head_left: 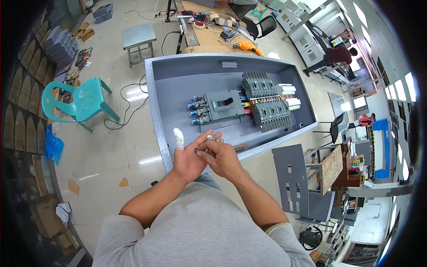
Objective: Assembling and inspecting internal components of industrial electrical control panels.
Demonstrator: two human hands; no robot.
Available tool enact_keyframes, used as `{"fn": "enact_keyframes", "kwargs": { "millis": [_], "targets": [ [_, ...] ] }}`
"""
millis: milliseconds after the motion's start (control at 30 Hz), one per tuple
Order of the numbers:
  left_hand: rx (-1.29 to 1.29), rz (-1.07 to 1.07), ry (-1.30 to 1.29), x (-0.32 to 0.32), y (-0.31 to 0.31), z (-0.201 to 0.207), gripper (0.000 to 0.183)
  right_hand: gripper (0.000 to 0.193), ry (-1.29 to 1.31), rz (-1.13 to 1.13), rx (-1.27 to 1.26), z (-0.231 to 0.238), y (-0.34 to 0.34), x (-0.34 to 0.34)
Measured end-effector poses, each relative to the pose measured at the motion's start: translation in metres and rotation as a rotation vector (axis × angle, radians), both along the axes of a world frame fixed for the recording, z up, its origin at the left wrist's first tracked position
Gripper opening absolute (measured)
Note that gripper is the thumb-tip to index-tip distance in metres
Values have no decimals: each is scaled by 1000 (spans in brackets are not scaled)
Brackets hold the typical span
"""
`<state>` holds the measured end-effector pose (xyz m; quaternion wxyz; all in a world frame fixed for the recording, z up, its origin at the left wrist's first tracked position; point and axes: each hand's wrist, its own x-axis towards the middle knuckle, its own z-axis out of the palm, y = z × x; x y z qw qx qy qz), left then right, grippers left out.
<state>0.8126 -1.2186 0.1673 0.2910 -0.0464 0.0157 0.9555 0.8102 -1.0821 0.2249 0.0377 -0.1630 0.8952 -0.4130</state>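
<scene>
My left hand is palm up with its fingers stretched out, at the near edge of a grey metal enclosure. A white wrapping covers its thumb. Over that palm, my right hand pinches a small dark metal piece between thumb and finger. Shiny small metal fasteners show by the fingers of both hands; their exact kind is too small to tell. Inside the enclosure sit a large grey circuit breaker, a bank of smaller breakers and white miniature breakers.
A brass-coloured rod lies in the enclosure just beyond my right hand. A green plastic chair and a metal stool stand to the left. Beyond is a workbench with an orange power tool. Cut grey panels stand at right.
</scene>
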Motion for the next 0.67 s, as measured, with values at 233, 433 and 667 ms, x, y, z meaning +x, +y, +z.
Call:
{"fn": "enact_keyframes", "kwargs": {
  "millis": [233,433,667],
  "targets": [
    [-50,-2,24,1,0,-9,112,11,-67,-72,-32,-6,-7,1],
    [-64,-11,48,-1,-2,-11,111,13,83,-51,35,-16,-4,19],
    [-283,-9,143,-5,-4,-5,113,10,-244,-346,-273,-24,60,-1]
  ]
}}
